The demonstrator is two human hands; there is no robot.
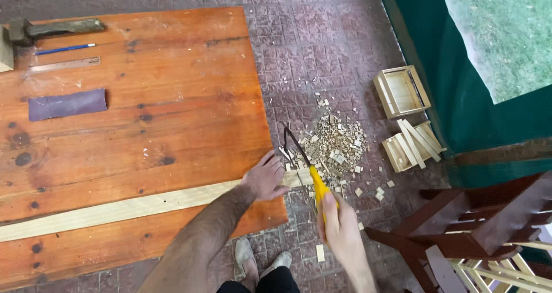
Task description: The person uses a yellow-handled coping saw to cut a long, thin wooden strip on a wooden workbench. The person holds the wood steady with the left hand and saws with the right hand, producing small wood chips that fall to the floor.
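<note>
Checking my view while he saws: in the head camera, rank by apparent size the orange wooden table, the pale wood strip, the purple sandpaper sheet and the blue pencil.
1. Orange wooden table
2. Pale wood strip
3. Purple sandpaper sheet
4. Blue pencil, thinnest, though nearly as long as the sandpaper and farther from the camera.

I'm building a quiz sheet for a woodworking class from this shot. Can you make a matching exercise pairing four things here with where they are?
Things:
1. left hand
2. right hand
3. wood offcuts
4. sandpaper sheet

Places:
A. piled on the floor beside the table
B. lying flat at the far left of the table
C. pressing the pale wooden strip at the table's edge
D. gripping the yellow-handled saw

Pairs: 1-C, 2-D, 3-A, 4-B
</note>
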